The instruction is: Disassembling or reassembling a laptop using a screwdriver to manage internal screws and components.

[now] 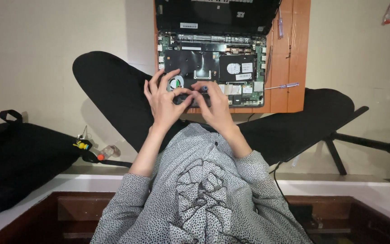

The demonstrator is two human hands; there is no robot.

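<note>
Fingers [180, 92] of my left hand [162, 101] pinch the left end of a small dark part [190, 98], thumb and forefinger narrow on it, while the other fingers fan out wide over the fan [175, 83] of the open laptop [213, 68]. My right hand [215, 106] grips the same part from the other side, fingers curled close around it, with what looks like a small screwdriver tip [204, 89] showing blue just above the knuckles; I cannot tell exactly how that tool is held. So the part lies squarely between both sets of fingers, touching both, at the near edge of the laptop's exposed base, just below the fan.

The laptop sits with its bottom cover off on a wooden board [290, 58], against the board's left side. I see the black shield, the drive [236, 68] with white labels to the right of it, and the green circuit board around them. A screwdriver [283, 86] with a purple handle lies across the board's right half, near the laptop's right edge. Another slim tool [280, 27] lies toward the board's far right corner.

My legs, in black, are crossed under the board on the pale floor [32, 54]. A black bag [19, 158] lies at the left, well apart, and a black stand leg [366, 142] stretches off to the right.
</note>
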